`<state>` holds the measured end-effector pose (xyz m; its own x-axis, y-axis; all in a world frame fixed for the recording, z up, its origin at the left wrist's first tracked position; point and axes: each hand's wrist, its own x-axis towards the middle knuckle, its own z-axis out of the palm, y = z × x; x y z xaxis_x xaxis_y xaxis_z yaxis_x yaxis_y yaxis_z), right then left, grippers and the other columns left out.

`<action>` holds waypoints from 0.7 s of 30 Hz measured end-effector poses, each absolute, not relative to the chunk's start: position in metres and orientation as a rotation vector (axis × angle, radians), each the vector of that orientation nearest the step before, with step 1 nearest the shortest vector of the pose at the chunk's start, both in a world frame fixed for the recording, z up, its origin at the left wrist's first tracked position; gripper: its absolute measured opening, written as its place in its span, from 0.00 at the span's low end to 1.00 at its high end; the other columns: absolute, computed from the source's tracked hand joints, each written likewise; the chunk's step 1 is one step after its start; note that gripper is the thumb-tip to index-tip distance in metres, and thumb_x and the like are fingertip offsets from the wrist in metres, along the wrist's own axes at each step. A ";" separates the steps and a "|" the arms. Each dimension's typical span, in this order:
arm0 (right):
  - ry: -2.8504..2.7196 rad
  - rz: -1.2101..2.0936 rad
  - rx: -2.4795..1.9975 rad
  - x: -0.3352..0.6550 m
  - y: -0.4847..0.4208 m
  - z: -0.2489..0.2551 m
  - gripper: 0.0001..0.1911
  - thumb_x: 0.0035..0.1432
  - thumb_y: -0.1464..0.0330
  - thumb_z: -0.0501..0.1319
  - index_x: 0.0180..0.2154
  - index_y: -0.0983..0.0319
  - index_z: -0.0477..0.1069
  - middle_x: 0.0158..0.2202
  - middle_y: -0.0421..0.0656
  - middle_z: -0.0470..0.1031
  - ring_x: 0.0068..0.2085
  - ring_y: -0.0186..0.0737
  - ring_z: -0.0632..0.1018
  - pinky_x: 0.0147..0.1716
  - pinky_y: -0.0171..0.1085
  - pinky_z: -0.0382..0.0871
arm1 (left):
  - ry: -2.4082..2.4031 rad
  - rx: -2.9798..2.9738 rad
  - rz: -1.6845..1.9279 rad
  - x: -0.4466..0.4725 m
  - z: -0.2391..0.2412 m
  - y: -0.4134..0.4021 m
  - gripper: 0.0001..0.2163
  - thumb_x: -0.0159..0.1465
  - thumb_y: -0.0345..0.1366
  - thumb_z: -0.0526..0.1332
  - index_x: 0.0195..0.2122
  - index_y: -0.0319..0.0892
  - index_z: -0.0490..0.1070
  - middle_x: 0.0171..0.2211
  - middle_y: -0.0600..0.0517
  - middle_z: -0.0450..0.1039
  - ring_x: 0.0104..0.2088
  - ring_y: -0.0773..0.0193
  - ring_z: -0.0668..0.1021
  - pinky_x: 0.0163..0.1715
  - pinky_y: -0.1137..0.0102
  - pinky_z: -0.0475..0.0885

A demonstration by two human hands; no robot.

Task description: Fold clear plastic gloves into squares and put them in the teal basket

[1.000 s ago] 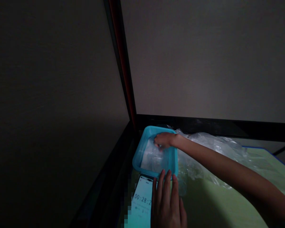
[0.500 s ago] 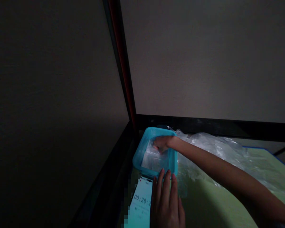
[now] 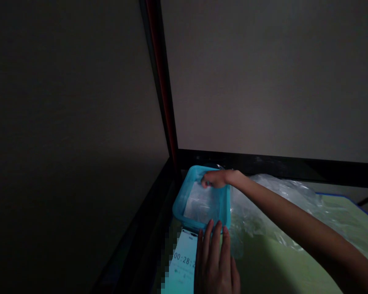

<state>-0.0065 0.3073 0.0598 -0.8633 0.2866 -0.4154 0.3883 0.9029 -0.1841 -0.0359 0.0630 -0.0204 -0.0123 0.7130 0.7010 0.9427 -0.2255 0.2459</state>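
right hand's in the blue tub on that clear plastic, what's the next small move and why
Probably close the right hand on the clear plastic and lift it a little. That hand is curled at the far rim of the blue tub, fingertips down on the plastic inside, while the left hand lies flat, fingertips at the near wall, seemingly bracing the tub.

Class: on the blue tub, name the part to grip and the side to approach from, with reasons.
On the blue tub, probably the near rim, from the near side: it is a raised open lip, the frame crowds the left, the plastic heap the right, and the left hand touches there.
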 end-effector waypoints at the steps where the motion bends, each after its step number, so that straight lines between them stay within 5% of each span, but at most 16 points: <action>1: 2.701 -0.378 0.495 -0.006 0.308 0.061 0.17 0.47 0.85 0.54 0.38 0.67 0.71 0.36 0.42 0.73 0.38 0.37 0.73 0.36 0.33 0.65 | -1.735 -1.966 -1.077 -0.036 -0.020 0.063 0.21 0.58 0.23 0.49 0.53 0.37 0.62 0.52 0.45 0.66 0.56 0.53 0.64 0.49 0.57 0.67; 21: 2.817 -0.115 0.351 -0.006 0.297 0.055 0.23 0.43 0.83 0.56 0.42 0.63 0.69 0.41 0.46 0.72 0.43 0.44 0.72 0.37 0.36 0.63 | -1.740 -1.956 -1.036 -0.034 -0.021 0.064 0.22 0.58 0.22 0.48 0.54 0.36 0.62 0.53 0.45 0.64 0.57 0.52 0.62 0.49 0.55 0.66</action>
<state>-0.0058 0.2971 0.0553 -0.9254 0.2274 -0.3032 0.2513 0.9670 -0.0418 -0.0344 0.0639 -0.0207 -0.0073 0.7185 0.6955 0.9540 -0.2034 0.2202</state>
